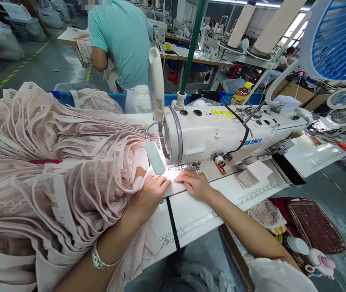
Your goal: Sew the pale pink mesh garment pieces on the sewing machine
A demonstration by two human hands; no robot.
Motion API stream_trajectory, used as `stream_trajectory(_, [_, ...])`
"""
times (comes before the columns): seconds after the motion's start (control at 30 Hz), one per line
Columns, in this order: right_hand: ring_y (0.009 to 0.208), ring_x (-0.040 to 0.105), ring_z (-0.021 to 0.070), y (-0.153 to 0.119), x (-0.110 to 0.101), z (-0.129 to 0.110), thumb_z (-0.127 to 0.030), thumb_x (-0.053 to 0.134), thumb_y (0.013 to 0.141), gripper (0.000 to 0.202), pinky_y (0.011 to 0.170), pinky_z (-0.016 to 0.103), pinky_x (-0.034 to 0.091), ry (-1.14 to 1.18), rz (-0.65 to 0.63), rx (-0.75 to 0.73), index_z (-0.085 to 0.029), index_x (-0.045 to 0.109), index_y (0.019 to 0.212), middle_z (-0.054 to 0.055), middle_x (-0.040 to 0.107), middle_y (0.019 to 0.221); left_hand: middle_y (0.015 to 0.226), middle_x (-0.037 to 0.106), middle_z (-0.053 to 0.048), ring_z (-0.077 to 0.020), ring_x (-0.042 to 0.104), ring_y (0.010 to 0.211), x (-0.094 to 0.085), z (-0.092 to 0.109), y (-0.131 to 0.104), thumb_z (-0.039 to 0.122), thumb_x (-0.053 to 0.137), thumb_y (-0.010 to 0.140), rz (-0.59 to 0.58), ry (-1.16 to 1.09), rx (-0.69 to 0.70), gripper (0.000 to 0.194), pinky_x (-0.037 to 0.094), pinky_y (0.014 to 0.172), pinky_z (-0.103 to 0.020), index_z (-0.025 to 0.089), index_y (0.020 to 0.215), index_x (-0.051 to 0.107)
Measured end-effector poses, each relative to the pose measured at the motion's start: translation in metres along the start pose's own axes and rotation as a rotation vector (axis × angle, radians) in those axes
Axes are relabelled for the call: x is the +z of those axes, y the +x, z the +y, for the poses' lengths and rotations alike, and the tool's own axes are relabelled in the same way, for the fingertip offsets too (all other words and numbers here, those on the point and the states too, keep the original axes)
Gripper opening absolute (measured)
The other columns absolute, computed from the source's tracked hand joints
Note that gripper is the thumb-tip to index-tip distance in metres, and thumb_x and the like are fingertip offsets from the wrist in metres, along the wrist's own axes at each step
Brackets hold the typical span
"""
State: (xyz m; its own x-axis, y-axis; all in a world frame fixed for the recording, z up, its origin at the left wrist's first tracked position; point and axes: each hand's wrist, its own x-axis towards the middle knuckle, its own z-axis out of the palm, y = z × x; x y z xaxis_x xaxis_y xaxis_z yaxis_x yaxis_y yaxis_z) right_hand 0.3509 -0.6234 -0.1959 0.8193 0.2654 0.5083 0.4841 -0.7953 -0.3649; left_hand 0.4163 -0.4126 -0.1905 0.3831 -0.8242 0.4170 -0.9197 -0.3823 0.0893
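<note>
Under the lit needle area of a white sewing machine [203, 132], a pale pink fabric piece [170, 174] lies on the bed. My left hand [154, 188] is closed on this fabric at the left of the needle area, wearing a silver bracelet at the wrist. Just right of it, my right hand [195, 184] presses its fingers together on the fabric's right edge, near the presser foot. A large heap of pale pink lace garments [54, 170] covers the table's left side and reaches my left forearm. The glare hides the fabric's details.
A small grey lamp [155, 157] hangs close to my left fingers. Pale fabric pieces [247, 177] lie right of the machine bed. A blue fan [337, 40] is at the upper right. A person in a teal shirt [124, 44] stands beyond the table.
</note>
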Motion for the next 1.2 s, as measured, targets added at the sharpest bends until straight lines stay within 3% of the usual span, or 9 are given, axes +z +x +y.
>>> stream_trajectory(0.13, [0.09, 0.065, 0.0119, 0.0, 0.0, 0.0, -0.004, 0.04, 0.09, 0.033, 0.074, 0.023, 0.05, 0.009, -0.003, -0.007, -0.022, 0.068, 0.095, 0.0, 0.071, 0.093, 0.082, 0.059, -0.005, -0.0191, 0.051, 0.076, 0.0, 0.002, 0.002, 0.004, 0.044, 0.094, 0.007, -0.006, 0.017, 0.022, 0.039, 0.068, -0.031, 0.015, 0.085, 0.06])
stream_trajectory(0.33, [0.09, 0.064, 0.0136, 0.0, -0.002, -0.001, -0.005, 0.041, 0.088, 0.036, 0.079, 0.026, 0.052, 0.035, -0.028, -0.018, -0.023, 0.071, 0.098, 0.001, 0.071, 0.094, 0.078, 0.057, -0.004, -0.0179, 0.049, 0.072, -0.002, 0.003, 0.004, 0.002, 0.042, 0.095, 0.082, 0.054, 0.073, 0.024, 0.037, 0.066, -0.031, 0.016, 0.083, 0.059])
stream_trajectory(0.47, [0.086, 0.061, 0.0151, 0.001, -0.003, -0.003, -0.005, 0.046, 0.086, 0.033, 0.069, 0.026, 0.049, -0.002, -0.053, -0.043, -0.023, 0.073, 0.095, 0.002, 0.069, 0.092, 0.077, 0.057, -0.003, -0.0178, 0.049, 0.07, 0.0, 0.001, 0.002, 0.003, 0.045, 0.093, 0.068, 0.054, 0.074, 0.023, 0.038, 0.065, -0.031, 0.016, 0.081, 0.059])
stream_trajectory(0.6, [0.088, 0.059, 0.0157, 0.0, -0.003, -0.003, -0.007, 0.046, 0.091, 0.031, 0.071, 0.027, 0.05, -0.011, -0.125, -0.059, -0.023, 0.073, 0.095, 0.004, 0.066, 0.09, 0.103, 0.064, -0.008, -0.0226, 0.056, 0.089, 0.008, -0.002, -0.007, 0.001, 0.046, 0.089, 0.031, 0.009, -0.022, 0.023, 0.045, 0.082, -0.038, 0.015, 0.099, 0.061])
stream_trajectory(0.73, [0.098, 0.06, 0.0163, -0.005, 0.001, 0.002, -0.004, 0.05, 0.089, 0.033, 0.077, 0.027, 0.051, -0.083, -0.134, -0.059, -0.025, 0.073, 0.1, 0.004, 0.068, 0.104, 0.13, 0.058, -0.013, -0.0275, 0.055, 0.115, 0.013, -0.004, -0.014, -0.003, 0.043, 0.084, -0.031, -0.007, -0.021, 0.035, 0.045, 0.098, -0.042, 0.015, 0.111, 0.057])
stream_trajectory(1.2, [0.102, 0.062, 0.018, -0.005, 0.002, 0.003, -0.002, 0.048, 0.088, 0.037, 0.075, 0.027, 0.054, -0.175, -0.04, -0.12, -0.024, 0.074, 0.103, 0.0, 0.073, 0.106, 0.134, 0.057, -0.014, -0.0311, 0.051, 0.127, 0.01, -0.004, -0.011, -0.005, 0.041, 0.082, -0.07, 0.022, -0.039, 0.044, 0.044, 0.106, -0.048, 0.013, 0.12, 0.057])
